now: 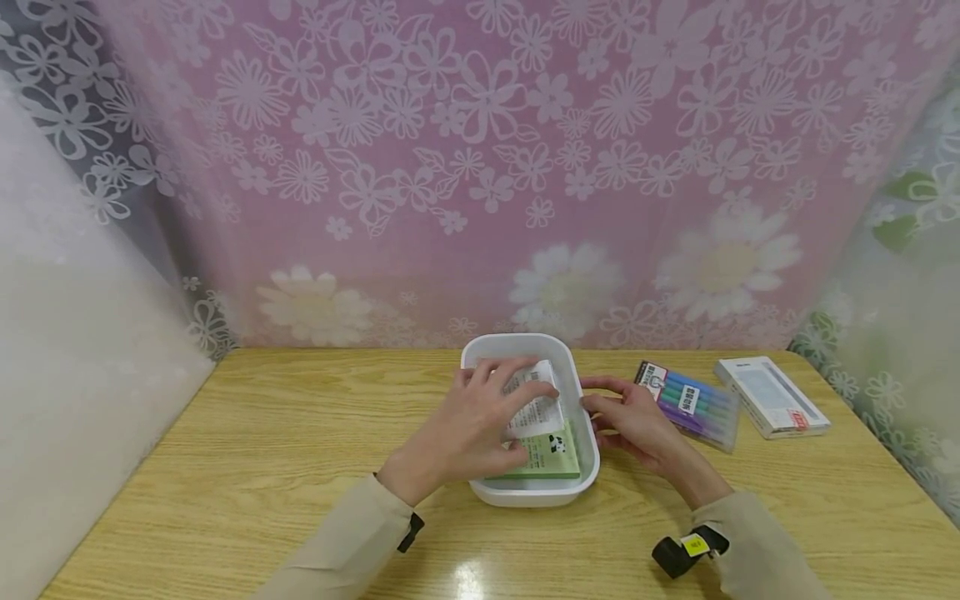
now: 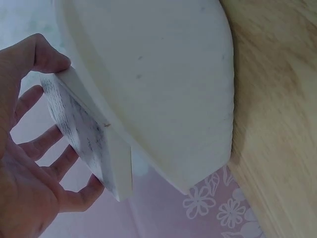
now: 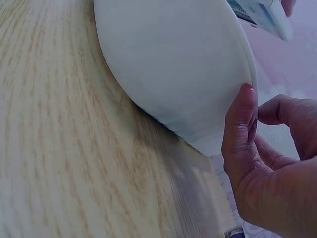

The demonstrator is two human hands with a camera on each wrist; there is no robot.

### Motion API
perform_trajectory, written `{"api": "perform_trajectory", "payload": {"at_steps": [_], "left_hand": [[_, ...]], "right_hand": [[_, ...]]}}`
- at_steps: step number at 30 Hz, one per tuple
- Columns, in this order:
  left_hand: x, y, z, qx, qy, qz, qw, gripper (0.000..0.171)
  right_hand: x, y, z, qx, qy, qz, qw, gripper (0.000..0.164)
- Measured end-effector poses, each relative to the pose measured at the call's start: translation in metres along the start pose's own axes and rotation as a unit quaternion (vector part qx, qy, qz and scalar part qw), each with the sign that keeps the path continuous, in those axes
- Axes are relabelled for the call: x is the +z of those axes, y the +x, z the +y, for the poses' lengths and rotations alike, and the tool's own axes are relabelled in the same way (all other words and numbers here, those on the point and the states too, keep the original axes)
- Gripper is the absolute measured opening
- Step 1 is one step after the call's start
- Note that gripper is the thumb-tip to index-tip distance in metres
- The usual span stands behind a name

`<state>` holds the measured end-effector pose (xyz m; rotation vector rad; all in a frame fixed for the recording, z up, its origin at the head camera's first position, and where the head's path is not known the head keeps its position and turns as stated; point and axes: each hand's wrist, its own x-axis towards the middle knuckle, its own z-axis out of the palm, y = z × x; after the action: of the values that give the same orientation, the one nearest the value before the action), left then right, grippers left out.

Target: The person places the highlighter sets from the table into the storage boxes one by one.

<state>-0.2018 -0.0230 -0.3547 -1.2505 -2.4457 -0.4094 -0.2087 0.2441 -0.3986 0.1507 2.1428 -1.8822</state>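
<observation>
A white plastic bin with rounded corners stands on the table in front of me. Inside lie a white box with printed text and, nearer me, a green box with a panda picture. My left hand reaches over them from the left, fingers spread and bent. The left wrist view shows its thumb and fingertips gripping the white printed box, part of which stands above the bin's rim. At the bin's right side, my right hand pinches the rim, one digit along the outer wall.
To the right of my right hand lies a clear pack of coloured pens. Further right is a flat white box with a red sticker. A pink flowered curtain hangs along the back edge of the wooden table.
</observation>
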Motion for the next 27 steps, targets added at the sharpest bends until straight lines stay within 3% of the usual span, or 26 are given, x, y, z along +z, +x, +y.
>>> {"api": "perform_trajectory", "payload": {"at_steps": [10,27], "left_hand": [[0.013,-0.001,-0.003,-0.01,-0.032,-0.046,0.9984,0.065],[0.026,0.001,-0.008,-0.045,-0.072,-0.132,0.9876,0.067]], "right_hand": [[0.002,-0.001,-0.002,-0.002,0.005,0.001,1.0,0.055],[0.001,-0.002,-0.002,-0.005,0.009,-0.001,1.0,0.056]]}}
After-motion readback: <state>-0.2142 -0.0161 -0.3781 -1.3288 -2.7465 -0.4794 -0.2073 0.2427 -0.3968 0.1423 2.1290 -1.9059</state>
